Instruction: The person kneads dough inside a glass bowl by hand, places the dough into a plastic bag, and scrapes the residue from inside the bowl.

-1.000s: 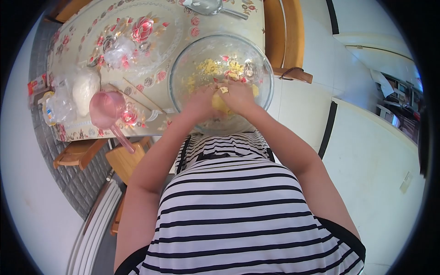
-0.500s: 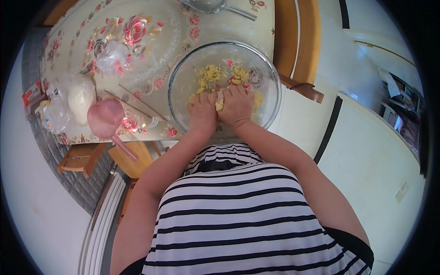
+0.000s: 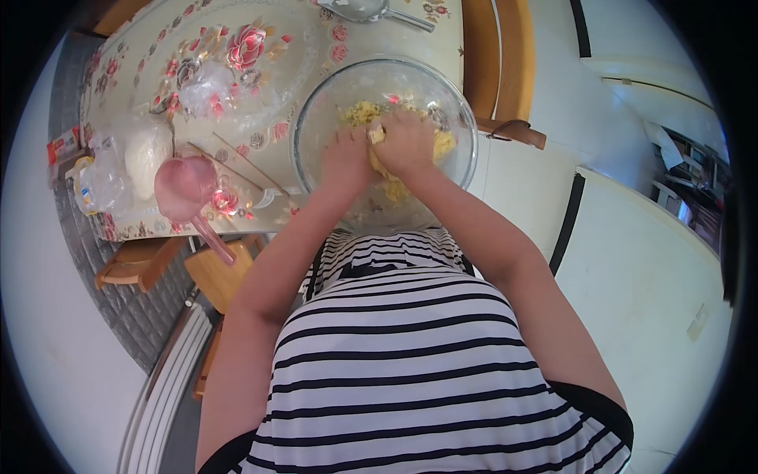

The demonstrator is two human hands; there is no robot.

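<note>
A large clear glass bowl [image 3: 306, 150] stands at the table's front edge with crumbly yellow dough [image 3: 387, 178] in it. Both my hands are inside the bowl. My left hand [image 3: 347, 160] lies on the left side of the dough, its fingers bent and pointing away from me. My right hand [image 3: 407, 142] is pressed round the dough on the right, and a lump shows between the two hands. Loose yellow crumbs [image 3: 362, 112] lie toward the far side of the bowl. The undersides of my fingers are hidden.
Left of the bowl are two chopsticks [image 3: 237, 170], a pink ladle-like cup [image 3: 185, 188], a white dough mass [image 3: 148, 158] in plastic and a crumpled clear bag [image 3: 207, 88]. A metal scoop [image 3: 359, 9] lies at the far edge. Wooden chairs [image 3: 505, 71] stand beside the table.
Both hands have shifted over the dough and pressed on it within the bowl. The view tilted and came back, so the bowl and table appear shifted between frames.
</note>
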